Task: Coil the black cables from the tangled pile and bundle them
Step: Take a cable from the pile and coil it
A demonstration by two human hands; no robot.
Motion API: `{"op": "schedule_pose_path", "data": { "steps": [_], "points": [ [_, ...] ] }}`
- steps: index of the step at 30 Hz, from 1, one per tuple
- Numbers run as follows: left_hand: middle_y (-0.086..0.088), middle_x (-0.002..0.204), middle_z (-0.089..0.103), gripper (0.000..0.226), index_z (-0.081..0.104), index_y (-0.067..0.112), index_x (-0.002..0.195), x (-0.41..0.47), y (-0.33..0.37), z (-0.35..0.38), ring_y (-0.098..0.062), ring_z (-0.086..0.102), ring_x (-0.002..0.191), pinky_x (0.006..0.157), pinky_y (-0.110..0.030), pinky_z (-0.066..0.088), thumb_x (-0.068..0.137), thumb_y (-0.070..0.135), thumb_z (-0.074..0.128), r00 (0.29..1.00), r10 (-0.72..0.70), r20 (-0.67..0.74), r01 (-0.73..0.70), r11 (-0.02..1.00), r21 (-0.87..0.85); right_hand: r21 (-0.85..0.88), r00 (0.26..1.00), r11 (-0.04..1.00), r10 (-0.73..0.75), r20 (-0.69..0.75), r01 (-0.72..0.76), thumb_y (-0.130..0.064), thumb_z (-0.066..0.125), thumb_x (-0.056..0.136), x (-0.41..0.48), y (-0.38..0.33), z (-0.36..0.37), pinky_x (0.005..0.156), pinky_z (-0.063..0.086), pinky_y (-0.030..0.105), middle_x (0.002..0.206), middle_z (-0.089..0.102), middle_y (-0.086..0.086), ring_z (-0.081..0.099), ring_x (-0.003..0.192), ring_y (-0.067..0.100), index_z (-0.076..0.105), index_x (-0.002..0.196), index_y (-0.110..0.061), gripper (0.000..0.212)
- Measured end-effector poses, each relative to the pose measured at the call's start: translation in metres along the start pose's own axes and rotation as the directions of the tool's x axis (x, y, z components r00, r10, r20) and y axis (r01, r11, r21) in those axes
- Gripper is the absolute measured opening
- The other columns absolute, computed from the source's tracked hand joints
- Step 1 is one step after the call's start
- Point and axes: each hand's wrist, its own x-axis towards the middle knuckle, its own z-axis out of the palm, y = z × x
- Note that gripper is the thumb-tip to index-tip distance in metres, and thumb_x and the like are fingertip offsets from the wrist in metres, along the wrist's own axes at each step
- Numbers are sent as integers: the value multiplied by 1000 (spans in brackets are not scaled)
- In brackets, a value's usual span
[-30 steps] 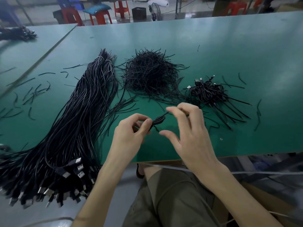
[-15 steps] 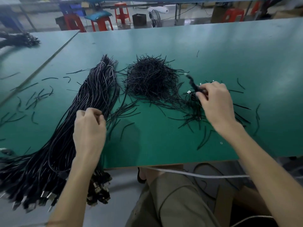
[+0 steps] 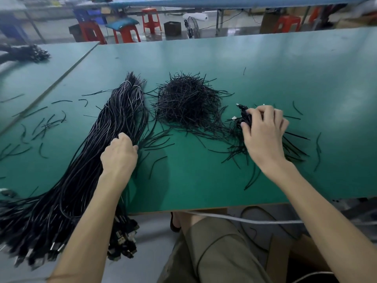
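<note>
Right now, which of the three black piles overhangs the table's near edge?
The long cable bundle on the left: its plug ends hang off the edge. The middle heap and small coiled pile lie wholly on the table.

Bright overhead light glares off the green table [image 3: 265,64]; edges blur.

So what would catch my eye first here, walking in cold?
A thick sheaf of long black cables sweeps down the left of the green table, with the left hand at its edge. A bristly heap of short black strands sits mid-table. On the right, the right hand grips a small coil over scattered strands.
</note>
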Motion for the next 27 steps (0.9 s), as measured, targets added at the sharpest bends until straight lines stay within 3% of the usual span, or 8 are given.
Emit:
{"op": "schedule_pose_path", "data": {
  "steps": [3, 10, 13, 16, 19, 22, 25, 27],
  "points": [
    [-22, 113, 63, 27, 52, 0, 117, -2, -2, 1, -33, 52, 83, 68, -44, 39, 106, 24, 56, 1000, -6, -21, 7, 1000, 2, 31, 996, 996, -90, 7, 90, -23, 58, 100, -13, -15, 0, 102, 27, 44, 126, 50, 9, 40, 123, 30, 60, 126, -11, 29],
    [-21, 117, 59, 38, 53, -2, 117, -3, -2, 3, -42, 61, 100, 72, -44, 39, 107, 34, 50, 998, 7, 64, -11, 997, 71, 81, 977, 978, -198, 78, 192, -18, 61, 98, -35, -44, 0, 101, 28, 41, 123, 54, 6, 45, 121, 28, 63, 125, -13, 28],
    [-18, 99, 65, 36, 53, 1, 90, -4, -6, 0, -34, 59, 76, 64, -42, 41, 107, 33, 52, 999, 48, 14, -47, 997, -63, 96, 967, 969, -236, 93, 227, -17, 62, 97, -43, -51, 0, 101, 30, 41, 122, 55, 4, 47, 120, 27, 65, 123, -14, 27],
    [-11, 90, 64, 29, 54, 8, 90, -12, -5, -15, -23, 56, 70, 58, -37, 40, 107, 32, 51, 996, 75, -58, -88, 958, -274, 130, 957, 960, -265, 118, 249, -18, 61, 98, -48, -60, 0, 100, 31, 39, 122, 55, 3, 47, 120, 26, 63, 126, -15, 28],
    [-5, 80, 70, 20, 58, 14, 100, -31, 5, -36, -15, 63, 64, 54, -30, 46, 107, 31, 50, 993, 114, 37, -80, 862, -501, 143, 929, 934, -346, 134, 327, -16, 63, 96, -57, -74, -1, 100, 31, 37, 126, 54, 2, 47, 121, 25, 59, 132, -16, 36],
    [-11, 74, 68, 17, 58, 3, 100, -66, 25, -47, -23, 72, 60, 55, -34, 60, 106, 18, 51, 920, 310, 241, 2, 610, -792, 265, 893, 881, -434, 122, 392, -12, 65, 94, -63, -92, -3, 105, 27, 32, 140, 50, 2, 43, 132, 22, 47, 146, -13, 55],
    [-21, 73, 64, 19, 53, -6, 97, -92, 41, -44, -30, 64, 49, 39, -30, 48, 106, 10, 47, 778, 546, 311, 36, 455, -890, 487, 848, 779, -513, 131, 396, -4, 63, 89, -63, -105, -6, 115, 26, 31, 154, 42, 0, 33, 144, 19, 35, 156, -13, 73],
    [-25, 65, 60, 22, 52, -4, 94, -94, 44, -41, -27, 52, 41, 36, -24, 37, 106, 13, 49, 791, 538, 293, 2, 477, -879, 624, 853, 728, -489, 184, 282, 3, 61, 89, -62, -104, -7, 117, 28, 31, 149, 48, -1, 35, 143, 15, 45, 150, -13, 65]
  ]
}}
